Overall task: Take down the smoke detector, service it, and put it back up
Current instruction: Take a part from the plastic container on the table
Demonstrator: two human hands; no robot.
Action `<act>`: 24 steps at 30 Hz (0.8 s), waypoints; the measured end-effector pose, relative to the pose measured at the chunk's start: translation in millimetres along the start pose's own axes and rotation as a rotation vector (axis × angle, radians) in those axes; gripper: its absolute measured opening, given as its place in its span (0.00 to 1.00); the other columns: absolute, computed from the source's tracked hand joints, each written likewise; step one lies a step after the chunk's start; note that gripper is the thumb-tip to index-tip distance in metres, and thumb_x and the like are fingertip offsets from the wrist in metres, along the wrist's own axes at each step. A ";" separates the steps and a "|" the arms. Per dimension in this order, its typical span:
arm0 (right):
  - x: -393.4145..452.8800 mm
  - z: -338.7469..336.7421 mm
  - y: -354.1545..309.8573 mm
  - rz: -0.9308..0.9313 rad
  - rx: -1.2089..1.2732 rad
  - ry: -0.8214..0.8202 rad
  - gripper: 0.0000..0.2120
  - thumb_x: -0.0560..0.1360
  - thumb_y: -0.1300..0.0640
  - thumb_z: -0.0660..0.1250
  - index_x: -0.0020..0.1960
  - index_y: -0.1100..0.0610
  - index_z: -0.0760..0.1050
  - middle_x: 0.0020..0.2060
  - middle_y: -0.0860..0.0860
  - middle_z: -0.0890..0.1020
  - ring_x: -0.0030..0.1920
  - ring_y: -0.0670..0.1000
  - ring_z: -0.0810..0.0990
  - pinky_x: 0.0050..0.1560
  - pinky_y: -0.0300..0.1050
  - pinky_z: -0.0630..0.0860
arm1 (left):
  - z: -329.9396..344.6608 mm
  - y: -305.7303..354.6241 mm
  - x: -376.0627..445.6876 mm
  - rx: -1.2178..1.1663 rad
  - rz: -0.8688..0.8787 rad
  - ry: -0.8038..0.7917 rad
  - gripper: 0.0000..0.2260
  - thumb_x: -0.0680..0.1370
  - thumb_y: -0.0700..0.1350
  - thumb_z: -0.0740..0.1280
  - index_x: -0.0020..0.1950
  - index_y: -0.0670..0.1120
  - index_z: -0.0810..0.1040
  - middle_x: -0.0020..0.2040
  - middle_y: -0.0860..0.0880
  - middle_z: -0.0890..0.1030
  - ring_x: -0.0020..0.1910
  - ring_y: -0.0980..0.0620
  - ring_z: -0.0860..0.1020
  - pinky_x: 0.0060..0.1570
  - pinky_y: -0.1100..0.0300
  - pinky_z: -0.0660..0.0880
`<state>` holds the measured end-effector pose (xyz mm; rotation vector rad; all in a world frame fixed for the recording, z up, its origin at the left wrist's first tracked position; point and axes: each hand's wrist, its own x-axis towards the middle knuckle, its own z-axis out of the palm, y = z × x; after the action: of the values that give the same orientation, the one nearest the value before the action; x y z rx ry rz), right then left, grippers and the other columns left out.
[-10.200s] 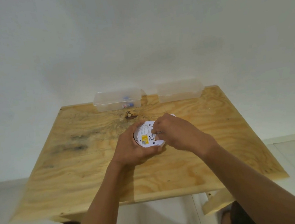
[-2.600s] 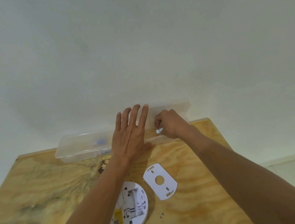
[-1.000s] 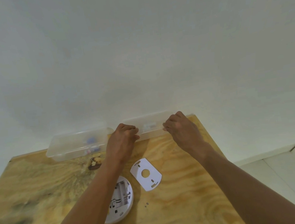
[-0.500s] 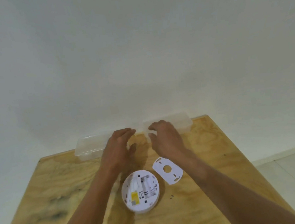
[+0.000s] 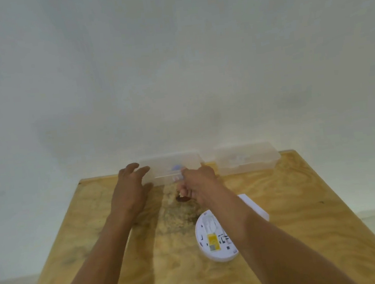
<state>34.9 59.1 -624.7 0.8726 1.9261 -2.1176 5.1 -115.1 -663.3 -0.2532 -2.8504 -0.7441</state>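
The smoke detector [image 5: 214, 239] is lying on the wooden table [image 5: 309, 233], a little nearer the right edge than the left one, with its open back facing up. It is round and white. A yellow label [image 5: 212, 240] is sitting on it with a small grey patch just below, and some tiny black marks are beside it, but the writing is too small and blurry to read. The right forearm is crossing over its right side and hiding part of it. A flat white plate [image 5: 254, 207] is peeking out from under that arm, just beside the detector on its far right side.

Farther back, near the middle of the table, a dark knot [image 5: 181, 198] is showing in the wood.

The left hand [image 5: 130, 190] is reaching to the left end of a clear plastic box [image 5: 173, 171] at the far edge of the table. Its fingers [image 5: 138, 169] are spread apart and a bit bent, close to the box; I cannot tell if they are touching it. The right hand [image 5: 199, 182] is at the front of the same box, with its fingers curled in. I cannot tell if they are pinching anything. Something small and blue is sitting inside this box.

A second clear box [image 5: 246, 158] is standing near the far right corner, against the white wall [image 5: 172, 61]. It is shut, with pale things inside.
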 end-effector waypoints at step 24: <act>15.5 -18.0 3.8 0.050 0.151 0.029 0.11 0.76 0.53 0.71 0.43 0.62 0.80 0.26 0.54 0.77 0.22 0.47 0.69 0.20 0.36 0.68 | 14.3 11.6 7.0 0.218 0.139 0.084 0.22 0.75 0.49 0.74 0.67 0.43 0.77 0.64 0.43 0.76 0.65 0.39 0.71 0.55 0.45 0.75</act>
<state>29.7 79.7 -635.9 0.9734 1.7557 -2.2563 -1.2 -97.2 -668.6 -0.3722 -2.7695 -0.4031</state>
